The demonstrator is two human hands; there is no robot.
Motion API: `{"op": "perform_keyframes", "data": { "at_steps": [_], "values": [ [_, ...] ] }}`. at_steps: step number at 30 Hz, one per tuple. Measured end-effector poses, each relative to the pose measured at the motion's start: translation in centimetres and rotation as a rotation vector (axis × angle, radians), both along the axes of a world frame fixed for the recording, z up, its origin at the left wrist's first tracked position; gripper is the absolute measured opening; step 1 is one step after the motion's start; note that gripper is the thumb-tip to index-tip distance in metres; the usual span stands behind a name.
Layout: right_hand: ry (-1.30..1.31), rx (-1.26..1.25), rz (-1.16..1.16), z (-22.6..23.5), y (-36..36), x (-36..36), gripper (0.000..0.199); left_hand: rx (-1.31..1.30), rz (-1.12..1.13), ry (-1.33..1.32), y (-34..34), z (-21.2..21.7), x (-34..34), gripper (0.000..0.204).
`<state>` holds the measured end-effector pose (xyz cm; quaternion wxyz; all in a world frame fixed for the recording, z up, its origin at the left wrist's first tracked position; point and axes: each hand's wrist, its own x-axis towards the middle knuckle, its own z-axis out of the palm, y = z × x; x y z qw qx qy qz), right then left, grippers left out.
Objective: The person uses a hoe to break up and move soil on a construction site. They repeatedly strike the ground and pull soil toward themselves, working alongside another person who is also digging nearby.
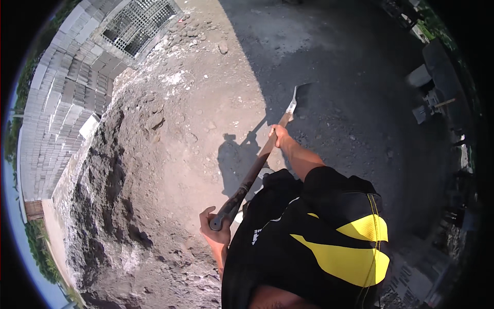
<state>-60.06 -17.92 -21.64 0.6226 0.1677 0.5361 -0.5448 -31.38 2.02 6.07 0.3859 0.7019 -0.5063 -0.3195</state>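
Dirt ground [193, 116] under shovel [257, 164], beside blocks [73, 95]

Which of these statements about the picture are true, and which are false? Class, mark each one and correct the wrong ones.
1. Both the left hand and the right hand are on the shovel. True.
2. The right hand is at the end of the handle farthest from the blade. False: the left hand is there; the right is nearer the blade.
3. Grey blocks are stacked at the picture's left. True.
4. The shirt is plain black. False: it has yellow panels.
5. The ground is partly sunlit, partly shaded. True.
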Motion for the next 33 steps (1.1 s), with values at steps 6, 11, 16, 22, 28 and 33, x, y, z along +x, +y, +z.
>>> {"op": "perform_keyframes", "data": {
  "at_steps": [6, 11, 16, 22, 28, 33],
  "values": [
    [0.051, 0.186, 1.306, -4.3, 7.9, 20.2, 0.008, 0.195, 0.672, 0.516, 16.8, 3.9, 1.7, 0.033],
    [-0.125, 0.256, 2.109, -2.8, 20.6, 32.4, 0.004, -0.347, 1.456, 1.070, 25.0, 6.5, -7.0, 0.033],
    [-0.021, 0.236, 2.546, -3.8, 35.9, 38.6, 0.005, -0.974, 2.178, 1.180, 24.5, 3.7, -10.0, 0.014],
    [0.021, 0.068, 2.789, 0.3, 41.7, 48.1, 0.013, -1.401, 2.385, 1.150, 25.3, -4.1, 2.1, 0.008],
    [0.175, -0.402, 3.419, 7.2, 41.1, 53.4, 0.018, -1.509, 2.419, 1.012, 28.2, -17.0, 18.5, 0.017],
    [-0.028, 0.076, 2.985, 1.7, 40.4, 60.3, 0.014, -1.570, 2.306, 1.074, 28.2, -12.7, 25.4, 0.016]
  ]
}}
